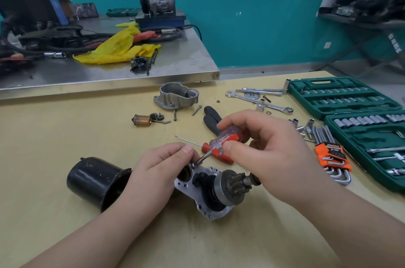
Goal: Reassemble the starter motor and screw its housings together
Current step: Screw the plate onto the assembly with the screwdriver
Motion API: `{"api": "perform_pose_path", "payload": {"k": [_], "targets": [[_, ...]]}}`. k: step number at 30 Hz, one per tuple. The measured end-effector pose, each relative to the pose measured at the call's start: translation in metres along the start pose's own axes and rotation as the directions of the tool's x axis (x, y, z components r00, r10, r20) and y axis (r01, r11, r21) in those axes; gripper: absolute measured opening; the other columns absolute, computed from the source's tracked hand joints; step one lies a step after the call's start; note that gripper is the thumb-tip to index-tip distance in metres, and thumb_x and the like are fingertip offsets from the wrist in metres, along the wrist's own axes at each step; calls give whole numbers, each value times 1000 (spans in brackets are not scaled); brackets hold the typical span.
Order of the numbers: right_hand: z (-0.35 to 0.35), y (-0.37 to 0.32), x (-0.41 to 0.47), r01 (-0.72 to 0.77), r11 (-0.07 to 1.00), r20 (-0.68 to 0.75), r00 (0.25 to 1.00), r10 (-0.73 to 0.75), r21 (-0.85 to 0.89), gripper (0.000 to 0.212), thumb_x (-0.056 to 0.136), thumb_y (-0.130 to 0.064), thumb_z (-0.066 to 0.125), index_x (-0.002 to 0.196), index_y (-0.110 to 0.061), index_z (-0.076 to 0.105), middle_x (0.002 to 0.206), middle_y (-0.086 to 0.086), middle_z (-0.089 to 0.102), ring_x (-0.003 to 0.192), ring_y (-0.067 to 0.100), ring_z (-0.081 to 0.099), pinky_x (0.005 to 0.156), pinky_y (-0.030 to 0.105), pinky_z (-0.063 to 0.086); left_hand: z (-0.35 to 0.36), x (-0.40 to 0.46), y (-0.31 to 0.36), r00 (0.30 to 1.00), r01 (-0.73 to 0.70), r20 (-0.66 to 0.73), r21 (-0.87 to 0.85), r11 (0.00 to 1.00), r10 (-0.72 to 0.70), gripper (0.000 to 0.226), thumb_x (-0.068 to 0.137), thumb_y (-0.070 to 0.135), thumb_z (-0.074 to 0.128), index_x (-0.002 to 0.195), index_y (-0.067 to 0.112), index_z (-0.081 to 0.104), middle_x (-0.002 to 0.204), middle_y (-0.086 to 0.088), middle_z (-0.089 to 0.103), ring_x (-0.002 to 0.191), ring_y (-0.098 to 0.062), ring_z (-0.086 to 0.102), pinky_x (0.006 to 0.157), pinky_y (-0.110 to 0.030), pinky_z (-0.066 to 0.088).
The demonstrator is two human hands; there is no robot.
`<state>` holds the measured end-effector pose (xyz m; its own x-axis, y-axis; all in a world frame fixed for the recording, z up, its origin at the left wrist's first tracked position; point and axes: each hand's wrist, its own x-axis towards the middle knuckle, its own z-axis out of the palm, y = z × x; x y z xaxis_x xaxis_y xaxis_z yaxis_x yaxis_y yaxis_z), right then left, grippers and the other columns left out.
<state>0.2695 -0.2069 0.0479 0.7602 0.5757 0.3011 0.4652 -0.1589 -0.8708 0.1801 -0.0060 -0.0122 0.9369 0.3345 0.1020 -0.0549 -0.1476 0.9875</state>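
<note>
Screwdriving was the step: the right hand point(260, 136) gripped the screwdriver point(221, 140), tip on a screw point(193, 164) at lower centre; the left hand point(162, 171) pinched beside it, steadying the starter motor point(210, 191); best kept square, pressed firmly; socket case point(341, 96) at right held sockets.

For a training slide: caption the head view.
Right hand drives a screwdriver into a screw on the starter's plate while the left hand steadies it.

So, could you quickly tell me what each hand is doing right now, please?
Left hand: closed, fingers pinching a screw against the starter motor's plate.
Right hand: closed on the screwdriver, tip on that screw.
</note>
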Motion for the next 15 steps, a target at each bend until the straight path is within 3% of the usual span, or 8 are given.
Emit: {"api": "perform_pose_path", "payload": {"k": [5,9,12,15], "targets": [[0,1,1,-15,1000,15,1000,15,-6,28,80,-30,69,104,-44,75,91,-17,74,74,2,63,66,12,46,0,1,-1,1000,-12,25,-8,1000,12,46,97,46,60,90,3,74,88,-30,64,79,-28,60,77,-47,44],[-2,0,0,-6,1000,34,999,6,6,25,84,-25,72,103,-41,77,90,-19,74,70,-1,62,66,9,45,0,0,0,1000,-5,13,-21,1000,5,55,86,59,62,91,7,77,87,-29,65,76,-27,62,74,-46,46],[-3,-4,-2,13,1000,37,999,-12,-20,28,90,-11,77,102,-36,80,87,-19,73,64,-2,59,63,7,43,0,-1,0,1000,5,7,-16,1000,-5,48,93,51,62,92,5,76,89,-30,65,79,-29,61,77,-48,45],[-4,-9,-3,33,998,28,999,-31,-54,32,88,-9,76,104,-37,81,84,-23,71,63,-2,58,61,6,42,0,0,1,1000,7,-3,-3,1000,-7,43,96,44,59,92,4,75,90,-29,64,82,-29,60,79,-50,44]]}}
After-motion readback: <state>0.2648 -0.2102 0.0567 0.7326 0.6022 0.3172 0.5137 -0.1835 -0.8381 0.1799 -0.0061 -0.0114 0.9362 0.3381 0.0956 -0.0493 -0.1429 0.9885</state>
